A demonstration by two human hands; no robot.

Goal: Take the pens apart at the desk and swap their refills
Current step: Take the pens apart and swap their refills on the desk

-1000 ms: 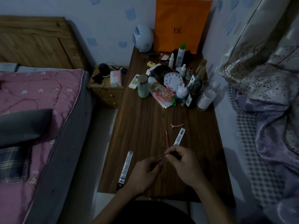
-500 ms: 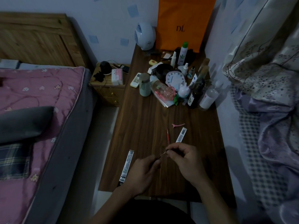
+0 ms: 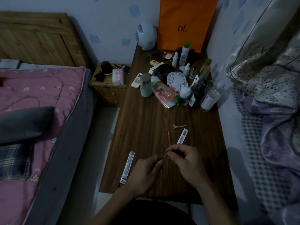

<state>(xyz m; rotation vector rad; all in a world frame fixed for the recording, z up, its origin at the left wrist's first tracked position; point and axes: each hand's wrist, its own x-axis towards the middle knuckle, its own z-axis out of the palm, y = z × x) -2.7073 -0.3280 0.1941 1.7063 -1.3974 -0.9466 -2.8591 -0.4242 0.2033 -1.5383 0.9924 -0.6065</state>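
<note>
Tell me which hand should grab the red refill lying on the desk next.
Right, probably. The right hand pinches the thin dark pen part with its fingertips just short of the red refill; the left hand grips the part's other end, farther back and to the left.

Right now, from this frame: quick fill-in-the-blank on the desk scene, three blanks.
1. The bag at the far end of the desk is ____.
2. The hair clip beyond the red refill is ____.
3. The left hand and right hand pinch a thin pen part; a white wrapper strip lies to the ____ of the left hand.
Missing: orange; pink; left.
</note>
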